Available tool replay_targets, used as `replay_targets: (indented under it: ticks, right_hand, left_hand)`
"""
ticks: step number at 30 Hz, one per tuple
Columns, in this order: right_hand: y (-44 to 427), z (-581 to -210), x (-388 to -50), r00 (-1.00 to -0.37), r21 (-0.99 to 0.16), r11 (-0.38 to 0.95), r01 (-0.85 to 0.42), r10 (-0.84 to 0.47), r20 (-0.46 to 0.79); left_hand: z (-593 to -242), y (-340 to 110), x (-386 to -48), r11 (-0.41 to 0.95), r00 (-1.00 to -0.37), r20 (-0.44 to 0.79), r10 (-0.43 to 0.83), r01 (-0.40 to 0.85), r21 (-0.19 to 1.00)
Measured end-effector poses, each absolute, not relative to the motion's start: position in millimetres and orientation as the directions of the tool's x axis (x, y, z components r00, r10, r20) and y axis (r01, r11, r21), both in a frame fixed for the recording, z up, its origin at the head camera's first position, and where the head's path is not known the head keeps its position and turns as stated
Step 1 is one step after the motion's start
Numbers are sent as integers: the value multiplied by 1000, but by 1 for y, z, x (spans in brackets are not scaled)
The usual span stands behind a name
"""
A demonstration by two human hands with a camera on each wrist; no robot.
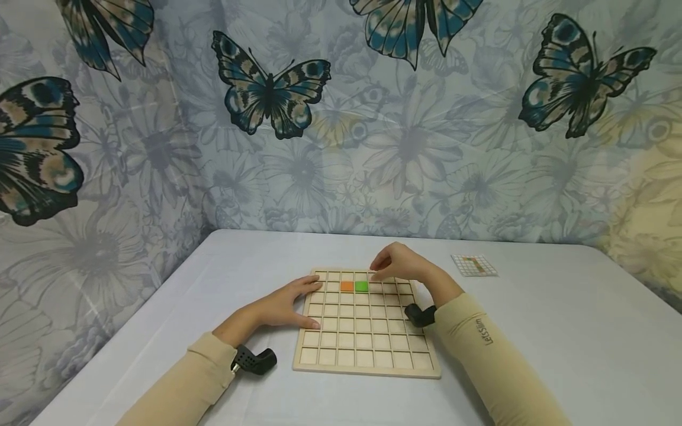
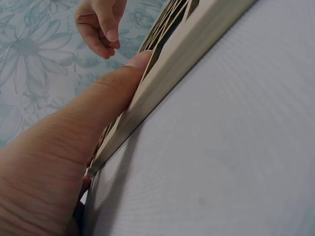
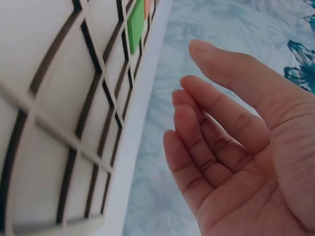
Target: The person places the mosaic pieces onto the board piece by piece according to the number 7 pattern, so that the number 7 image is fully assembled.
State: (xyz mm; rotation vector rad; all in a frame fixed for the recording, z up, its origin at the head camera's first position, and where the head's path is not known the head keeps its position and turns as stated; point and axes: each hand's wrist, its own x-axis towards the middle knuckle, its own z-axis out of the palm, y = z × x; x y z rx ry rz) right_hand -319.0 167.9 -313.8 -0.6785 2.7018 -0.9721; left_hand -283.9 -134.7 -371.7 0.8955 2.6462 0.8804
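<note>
Desk (image 1: 533, 355): white-covered, carrying a wooden grid board (image 1: 367, 371), lying flat. Left hand (image 1: 279, 305): fingers apart, touching the board's left edge, thumb on the rim. Right hand (image 1: 402, 263): over the board's far right portion; fingers loosely bent, thumb apart from them, nothing seen held. Card (image 1: 474, 265): on the desk, right of the board, bearing a coloured grid. Orange tile (image 1: 347, 286) and green tile (image 1: 361, 286): side by side, second row from the far edge. Progress, as judged: early; two tiles placed, other visible cells bare.
</note>
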Motion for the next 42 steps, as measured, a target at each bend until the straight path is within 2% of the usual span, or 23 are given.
replay_targets:
  ticks: [7,21,42]
  right_hand:
    - [186,-302,-309,-882,-626,694,-355,-470,-22]
    - [221,-292,-278,-843,-507,706,-494,-532,81]
    - [259,-305,-230,-881,-504,743,-441,-466,84]
  left_hand:
    - [-374,-137,-284,647,-802,-15,597,470,600]
    - [-370,-138,-284,631,-791,-1,611,486,605]
    - [-370,-135,-283,626,-789,-5,615,484,611]
